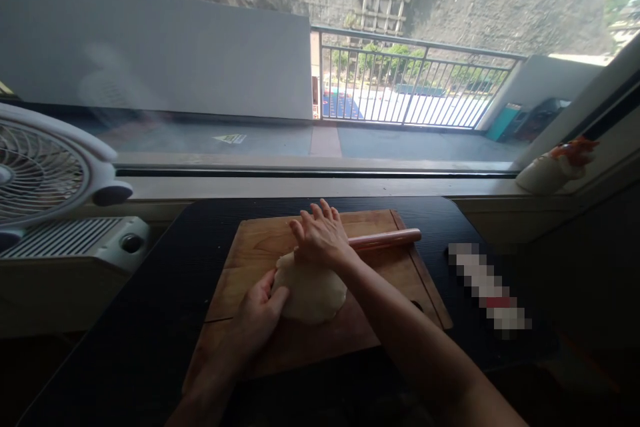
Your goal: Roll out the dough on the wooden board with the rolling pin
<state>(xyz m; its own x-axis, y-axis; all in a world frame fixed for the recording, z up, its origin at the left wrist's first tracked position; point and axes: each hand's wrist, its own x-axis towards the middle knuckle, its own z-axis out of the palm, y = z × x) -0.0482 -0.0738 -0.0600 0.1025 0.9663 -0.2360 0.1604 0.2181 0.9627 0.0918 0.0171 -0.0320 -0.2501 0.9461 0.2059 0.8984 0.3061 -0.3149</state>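
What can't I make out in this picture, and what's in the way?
In the head view:
Rolling pin: left end hidden behind the right hand.
Dough: part of its far edge covered by the right hand.
Left hand: some fingertips hidden by the dough.
Fan: cut off by the left edge.
Item at right: unidentifiable, blurred into blocks.

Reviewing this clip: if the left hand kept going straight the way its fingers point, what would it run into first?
The flattened dough: the left hand already appears to touch its left edge. Farther along that line is the right hand, though depth is hard to judge.
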